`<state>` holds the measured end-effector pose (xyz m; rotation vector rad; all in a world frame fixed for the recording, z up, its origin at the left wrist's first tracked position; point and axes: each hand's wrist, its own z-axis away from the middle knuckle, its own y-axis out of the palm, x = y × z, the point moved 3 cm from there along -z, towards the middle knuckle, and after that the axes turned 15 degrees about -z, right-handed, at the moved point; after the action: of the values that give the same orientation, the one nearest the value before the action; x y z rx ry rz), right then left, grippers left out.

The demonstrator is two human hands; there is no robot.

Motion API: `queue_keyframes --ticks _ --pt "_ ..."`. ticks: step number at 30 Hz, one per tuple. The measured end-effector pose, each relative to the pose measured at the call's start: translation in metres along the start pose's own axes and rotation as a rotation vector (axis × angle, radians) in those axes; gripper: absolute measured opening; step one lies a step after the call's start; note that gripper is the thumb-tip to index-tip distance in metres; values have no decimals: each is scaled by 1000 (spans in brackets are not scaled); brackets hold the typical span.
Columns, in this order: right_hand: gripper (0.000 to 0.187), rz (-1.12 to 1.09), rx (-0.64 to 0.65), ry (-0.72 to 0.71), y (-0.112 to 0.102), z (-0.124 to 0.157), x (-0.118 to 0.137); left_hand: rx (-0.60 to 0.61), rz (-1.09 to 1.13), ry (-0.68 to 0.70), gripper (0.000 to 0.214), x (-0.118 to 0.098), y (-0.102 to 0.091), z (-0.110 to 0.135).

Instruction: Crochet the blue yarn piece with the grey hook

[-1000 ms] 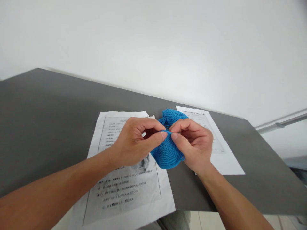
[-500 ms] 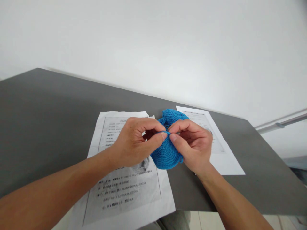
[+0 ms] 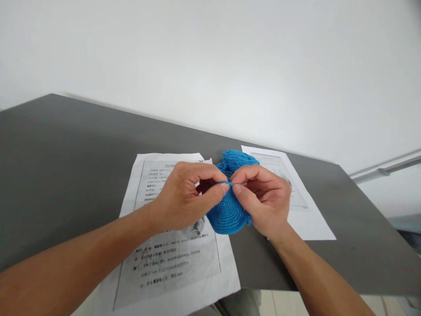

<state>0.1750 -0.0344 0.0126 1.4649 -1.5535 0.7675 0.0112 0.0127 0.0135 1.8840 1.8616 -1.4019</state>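
Note:
A round blue crocheted piece (image 3: 227, 216) hangs between both hands above the dark grey table (image 3: 66, 145). My left hand (image 3: 184, 195) pinches its upper edge with thumb and forefinger. My right hand (image 3: 263, 197) pinches the same edge right beside it, fingers curled; the fingertips of the two hands almost touch. Behind the hands lies a bundle of blue yarn (image 3: 235, 159), partly hidden by the knuckles. Whether a hook is in either hand is hidden.
A printed sheet with text and a grey picture (image 3: 171, 259) lies under my left forearm and overhangs the table's near edge. A second white sheet (image 3: 305, 215) lies at the right. A white wall stands behind; a metal rail (image 3: 388, 169) shows at far right.
The pinching fingers have shifted slightly along the crocheted piece's top edge, and its lower rim has drawn up a little. Arms and papers have stayed put.

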Motion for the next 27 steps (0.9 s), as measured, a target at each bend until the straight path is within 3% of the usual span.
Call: queue_keyframes --ticks 18,27 --pt "7 -8 15 29 -1 1 -1 3 -40 30 21 1 1 0" --pt "6 13 -83 52 -2 -1 1 -7 66 -78 17 2 1 1"
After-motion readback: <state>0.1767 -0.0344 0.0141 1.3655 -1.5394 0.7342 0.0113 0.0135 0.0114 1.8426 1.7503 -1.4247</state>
